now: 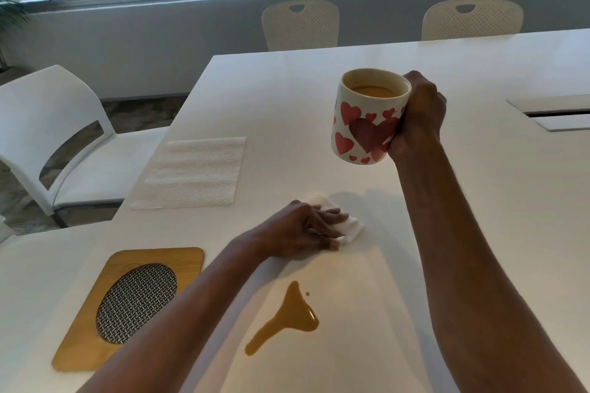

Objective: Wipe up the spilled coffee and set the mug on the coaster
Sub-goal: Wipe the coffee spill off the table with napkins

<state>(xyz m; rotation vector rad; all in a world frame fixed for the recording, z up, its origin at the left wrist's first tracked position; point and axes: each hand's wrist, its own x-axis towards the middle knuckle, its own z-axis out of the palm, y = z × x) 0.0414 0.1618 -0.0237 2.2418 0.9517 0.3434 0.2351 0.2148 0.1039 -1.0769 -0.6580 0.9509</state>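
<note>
A white mug with red hearts [364, 124] hangs above the white table [479, 80], and coffee shows inside it. My right hand [421, 115] grips it from the right side, handle hidden. My left hand [309, 226] lies flat with straight fingers on a folded white paper towel [349, 225] on the table. A brown coffee puddle [289, 319] sits nearer me, apart from the towel. The wooden coaster with a woven oval centre [134, 303] lies at the front left.
A flat sheet of paper towel [194, 172] lies near the table's left edge. A white chair [57, 137] stands to the left and two cream chairs [301, 25] at the far side. A cable hatch [555, 112] is set in the table at right.
</note>
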